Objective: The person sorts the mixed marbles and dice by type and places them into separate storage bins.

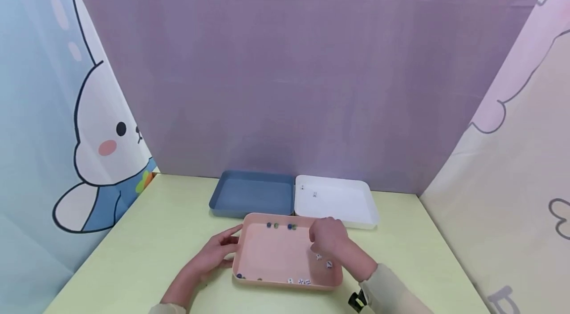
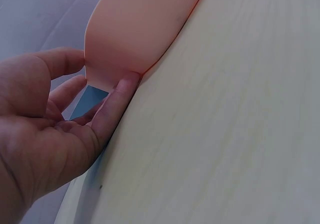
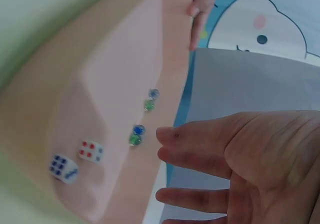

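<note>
Head view: on the table (image 1: 414, 249), the pink tray (image 1: 273, 257) is touched at its left end by the left hand (image 1: 216, 253), fingers spread; over its right side the right hand (image 1: 329, 236) is held, fingers extended, near 2 dice (image 1: 329, 264).

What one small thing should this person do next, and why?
Perhaps lower the right hand and pinch the red-dotted die: the hand appears to hold nothing, that die lies close to it in the pink tray, and the white tray already holds dice. The left hand touches the pink tray's side, which might help steady it.
</note>
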`<state>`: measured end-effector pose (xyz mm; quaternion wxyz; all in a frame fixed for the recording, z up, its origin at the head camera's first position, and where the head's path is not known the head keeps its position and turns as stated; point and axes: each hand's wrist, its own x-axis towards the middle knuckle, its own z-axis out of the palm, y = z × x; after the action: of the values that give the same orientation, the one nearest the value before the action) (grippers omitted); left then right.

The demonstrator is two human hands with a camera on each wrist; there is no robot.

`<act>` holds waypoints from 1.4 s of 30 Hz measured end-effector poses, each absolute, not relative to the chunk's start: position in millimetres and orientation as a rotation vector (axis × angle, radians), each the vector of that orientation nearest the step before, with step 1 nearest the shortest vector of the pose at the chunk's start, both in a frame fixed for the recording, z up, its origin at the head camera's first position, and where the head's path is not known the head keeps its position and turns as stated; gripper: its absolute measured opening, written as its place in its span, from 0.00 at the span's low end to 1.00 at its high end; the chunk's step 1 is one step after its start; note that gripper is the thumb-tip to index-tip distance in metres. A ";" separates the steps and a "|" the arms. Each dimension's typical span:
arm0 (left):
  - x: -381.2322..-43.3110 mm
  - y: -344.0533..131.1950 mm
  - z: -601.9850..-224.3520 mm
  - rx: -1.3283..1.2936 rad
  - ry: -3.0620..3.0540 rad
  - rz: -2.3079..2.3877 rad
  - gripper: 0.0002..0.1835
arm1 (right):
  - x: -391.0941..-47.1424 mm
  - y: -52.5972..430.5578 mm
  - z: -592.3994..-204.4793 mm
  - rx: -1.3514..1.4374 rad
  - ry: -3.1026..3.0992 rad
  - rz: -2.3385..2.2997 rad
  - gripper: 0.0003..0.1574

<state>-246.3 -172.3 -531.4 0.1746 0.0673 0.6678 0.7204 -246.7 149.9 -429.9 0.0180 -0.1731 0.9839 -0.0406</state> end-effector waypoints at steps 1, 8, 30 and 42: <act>-247.2 -172.4 -530.3 0.191 1.896 2.042 0.34 | -246.9 149.2 -431.4 -0.536 3.058 -0.109 0.07; -249.5 -172.6 -529.4 0.177 1.911 2.024 0.35 | -247.5 143.9 -442.3 -0.494 3.046 0.027 0.12; -250.1 -172.6 -536.4 0.194 1.924 2.013 0.35 | -248.4 137.8 -460.3 -0.384 3.011 0.499 0.10; -249.6 -172.2 -536.9 0.205 1.911 2.029 0.35 | -253.8 136.0 -462.4 -0.301 2.972 0.517 0.10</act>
<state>-249.6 -172.2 -536.9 0.1724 0.0723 0.6735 0.7152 -253.8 136.0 -462.4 0.0551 -0.0991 0.9789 0.1702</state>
